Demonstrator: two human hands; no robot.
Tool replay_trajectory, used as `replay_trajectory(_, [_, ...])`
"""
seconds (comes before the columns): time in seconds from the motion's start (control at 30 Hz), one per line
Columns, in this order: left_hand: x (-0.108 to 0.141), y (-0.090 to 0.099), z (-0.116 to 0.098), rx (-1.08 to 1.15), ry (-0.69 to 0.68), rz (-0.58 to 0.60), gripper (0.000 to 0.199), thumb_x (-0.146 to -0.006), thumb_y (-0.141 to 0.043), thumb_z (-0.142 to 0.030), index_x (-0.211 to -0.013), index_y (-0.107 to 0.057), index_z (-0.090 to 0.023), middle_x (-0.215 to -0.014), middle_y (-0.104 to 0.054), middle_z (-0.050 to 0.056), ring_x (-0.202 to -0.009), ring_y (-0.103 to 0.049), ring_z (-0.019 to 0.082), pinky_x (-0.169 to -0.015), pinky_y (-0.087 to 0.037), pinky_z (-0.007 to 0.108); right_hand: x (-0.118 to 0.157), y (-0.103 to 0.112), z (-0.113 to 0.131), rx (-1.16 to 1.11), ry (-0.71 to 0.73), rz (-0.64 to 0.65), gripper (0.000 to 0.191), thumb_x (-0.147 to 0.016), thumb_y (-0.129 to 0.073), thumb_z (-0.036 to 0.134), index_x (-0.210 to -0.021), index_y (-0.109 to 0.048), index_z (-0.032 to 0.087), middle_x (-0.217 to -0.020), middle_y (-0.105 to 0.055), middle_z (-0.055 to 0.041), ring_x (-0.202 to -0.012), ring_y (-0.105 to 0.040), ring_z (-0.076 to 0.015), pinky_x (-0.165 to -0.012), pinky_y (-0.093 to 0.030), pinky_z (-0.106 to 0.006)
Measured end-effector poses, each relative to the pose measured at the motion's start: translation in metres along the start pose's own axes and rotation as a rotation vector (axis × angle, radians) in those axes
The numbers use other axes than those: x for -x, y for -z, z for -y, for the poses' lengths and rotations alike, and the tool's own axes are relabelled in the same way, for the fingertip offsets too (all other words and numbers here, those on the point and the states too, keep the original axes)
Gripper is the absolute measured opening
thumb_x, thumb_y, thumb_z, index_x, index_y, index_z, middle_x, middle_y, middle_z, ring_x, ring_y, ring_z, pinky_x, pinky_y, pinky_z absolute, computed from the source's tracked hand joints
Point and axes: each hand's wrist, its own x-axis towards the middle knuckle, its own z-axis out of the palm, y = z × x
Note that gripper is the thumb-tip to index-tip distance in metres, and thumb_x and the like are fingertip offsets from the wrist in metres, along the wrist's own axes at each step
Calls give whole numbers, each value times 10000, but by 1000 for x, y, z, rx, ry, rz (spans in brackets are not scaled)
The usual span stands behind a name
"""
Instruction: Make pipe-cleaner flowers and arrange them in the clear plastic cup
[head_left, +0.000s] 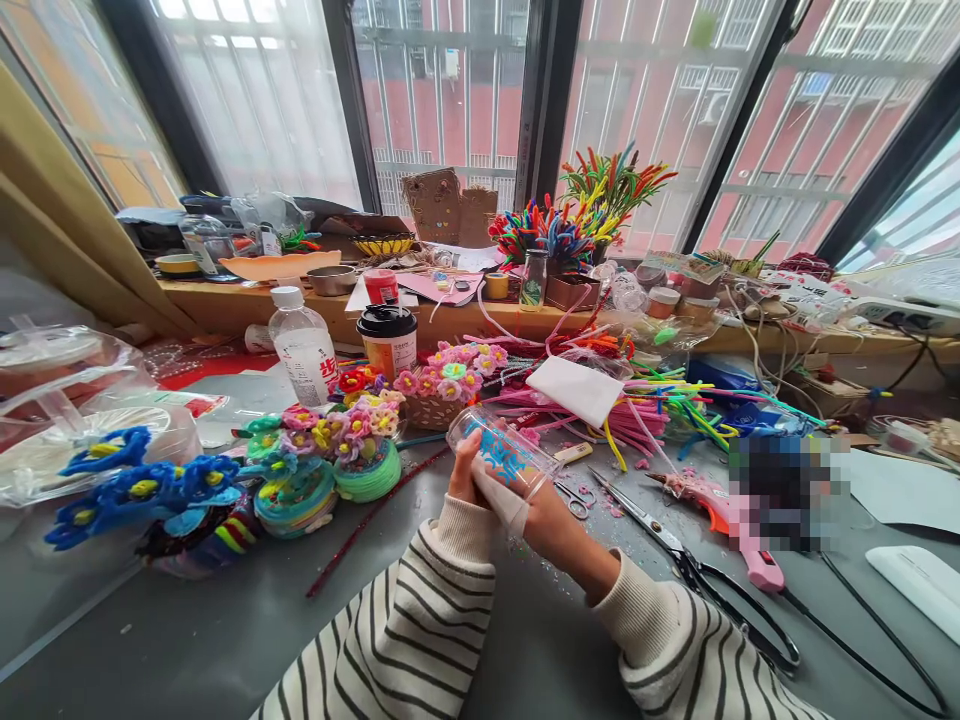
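The clear cup was being gripped, tilted, by both hands — left, right — wrists angled inward, right beside the scissors!

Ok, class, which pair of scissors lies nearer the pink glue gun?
The long black-handled scissors, beside the pink glue gun; the small silver scissors lie close to the right hand.

Barred windows, dark frames, yellow curtain, grey tabletop, daylight
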Motion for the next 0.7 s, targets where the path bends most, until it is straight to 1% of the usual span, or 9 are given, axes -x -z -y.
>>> replay_trajectory(0.07, [1,0,1,-14,-74,48,449,-600,-646,-408,-941,-614,-118,-790,-659,62,-744,-621,188,-735,-472,287,0,-5,5,-391,-153,-70,289,-786,-496,363,-990,-620,199,-981,-662,-47,-919,-594,-186,-856,-452,-370])
replay_trajectory(0.13, [0,0,3,-57,-114,107,502,-576,-668,-412,-981,-599,-123,-820,-659,67,-759,-620,204,-745,-469,314,1,-8,8,-700,-244,-143,328,-802,-462,389,-1034,-598,200,-1025,-647,-40,-941,-592,-165,-890,-435,-348])
replay_trajectory(0.2, [-2,2,7,-89,-108,164,538,-549,-694,-401,-1003,-587,-132,-826,-657,67,-752,-618,209,-739,-469,323,1,-6,10,-974,-321,-181,250,-781,-501,344,-945,-631,209,-971,-665,-13,-899,-608,-134,-914,-420,-301])
replay_trajectory(0.27, [-6,5,11,-73,-85,200,540,-548,-699,-396,-1013,-583,-147,-848,-657,64,-750,-615,201,-732,-472,321,0,-2,10,-1108,-367,-208,153,-728,-570,295,-826,-654,214,-871,-685,12,-846,-620,-117,-905,-428,-273])
replay_trajectory(0.37, [-8,7,12,-35,-28,191,437,-568,-692,-366,-945,-607,-163,-828,-665,45,-729,-617,184,-714,-483,312,-2,3,9,-1032,-335,-272,168,-677,-611,343,-782,-666,223,-833,-688,15,-830,-621,-125,-866,-455,-279])
replay_trajectory(0.47, [-5,6,7,-46,17,141,306,-597,-683,-290,-871,-625,-166,-799,-672,31,-784,-623,181,-760,-478,292,-3,2,9,-884,-264,-332,205,-623,-659,362,-787,-679,241,-833,-683,22,-805,-607,-130,-819,-464,-257])
replay_trajectory(0.53, [-1,4,4,-57,35,117,340,-607,-679,-333,-889,-625,-150,-820,-675,54,-850,-618,202,-805,-468,298,-2,-2,9,-690,-200,-307,153,-617,-677,311,-749,-685,236,-782,-674,25,-757,-587,-130,-785,-456,-243])
replay_trajectory(0.63, [4,1,3,-73,31,80,483,-610,-653,-467,-951,-606,-128,-874,-672,90,-907,-607,243,-832,-464,328,0,-8,8,-320,-103,-215,94,-648,-652,265,-724,-682,218,-704,-646,20,-702,-559,-140,-740,-449,-259])
replay_trajectory(0.7, [5,1,6,-89,-7,51,492,-624,-651,-452,-1006,-584,-149,-912,-667,74,-927,-602,241,-841,-461,321,0,-13,5,-303,-117,-166,147,-688,-617,286,-803,-677,217,-696,-637,21,-683,-565,-142,-695,-459,-265])
